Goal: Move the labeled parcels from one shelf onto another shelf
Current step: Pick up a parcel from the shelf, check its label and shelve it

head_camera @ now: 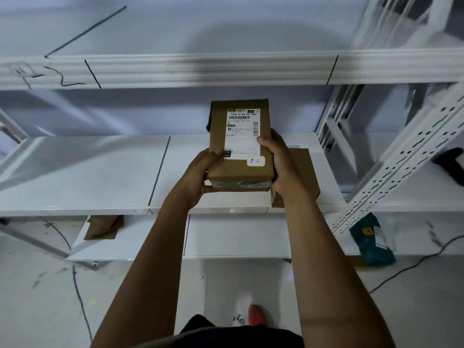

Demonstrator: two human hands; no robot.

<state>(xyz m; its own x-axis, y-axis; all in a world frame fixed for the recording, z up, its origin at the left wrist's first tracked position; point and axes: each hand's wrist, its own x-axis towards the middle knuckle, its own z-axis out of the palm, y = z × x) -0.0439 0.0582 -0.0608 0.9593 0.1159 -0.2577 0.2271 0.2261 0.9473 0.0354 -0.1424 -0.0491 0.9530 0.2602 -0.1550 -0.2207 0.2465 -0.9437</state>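
A brown cardboard parcel (240, 169) with a white shipping label and a small yellow sticker is held up in front of the white shelving, label facing me. My left hand (200, 172) grips its lower left side. My right hand (278, 164) grips its right edge, thumb on the label. The parcel hangs above the middle shelf (82, 172). A second brown box (303, 172) lies on that shelf, partly hidden behind my right hand. The upper shelf (200, 69) runs across the top of the view.
A brown paper parcel (103, 227) lies on the lower shelf (238, 234) at the left. A teal packet (374, 242) sits at the lower right beside a perforated white upright (401, 151). Black cables trail over the floor. My shoe shows below.
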